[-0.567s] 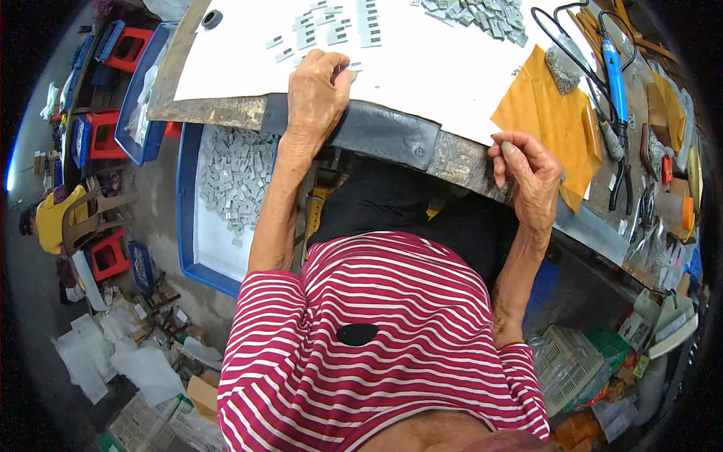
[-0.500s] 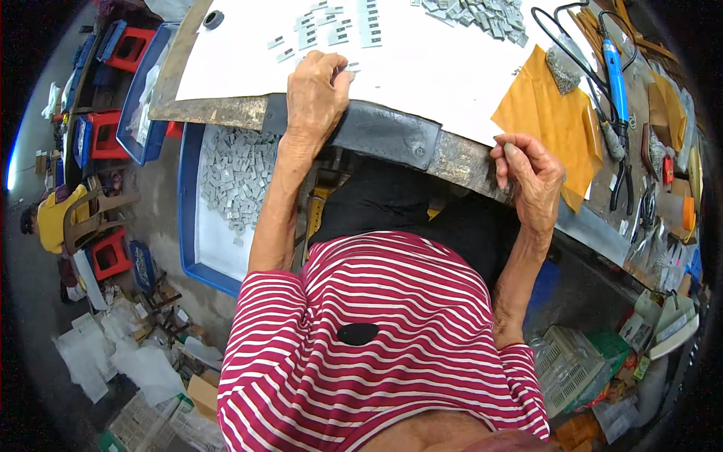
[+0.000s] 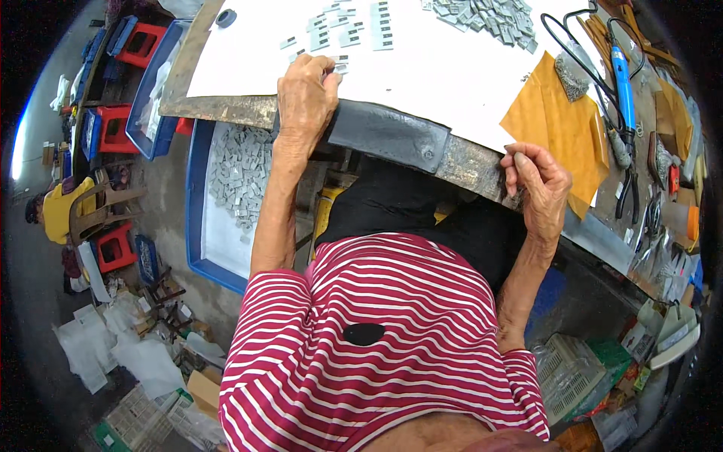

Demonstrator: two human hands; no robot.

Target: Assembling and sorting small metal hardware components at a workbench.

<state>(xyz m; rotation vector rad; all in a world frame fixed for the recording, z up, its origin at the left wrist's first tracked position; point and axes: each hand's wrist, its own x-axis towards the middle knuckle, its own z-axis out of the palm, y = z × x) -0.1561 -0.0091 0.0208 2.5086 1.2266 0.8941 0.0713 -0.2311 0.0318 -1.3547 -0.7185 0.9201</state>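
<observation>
My left hand (image 3: 305,102) is bent over the near part of the white sheet (image 3: 444,90), thumb and fingers closed in a pinch. A small flat grey piece (image 3: 342,69) shows at its fingertips, with another lying just beyond it. Farther back, similar grey pieces with dark marks lie in short rows, and a straight column of them (image 3: 382,26) stands to the right. My right hand (image 3: 541,181) rests at the table's front edge, fingers curled in toward the thumb. Anything between those fingertips is too small or hidden to make out.
A heap of grey pieces (image 3: 489,19) lies at the back. To the right are a brown paper envelope (image 3: 553,128), a blue corded tool (image 3: 622,87) and black-handled pliers (image 3: 628,196). A blue tray of grey pieces (image 3: 194,226) stands below left. One person in yellow sits far left.
A small grey piece beyond my left hand's fingertips has come into view, and the hand has shifted slightly left relative to the pieces. My right hand keeps its curl. The whole view has shifted slightly.
</observation>
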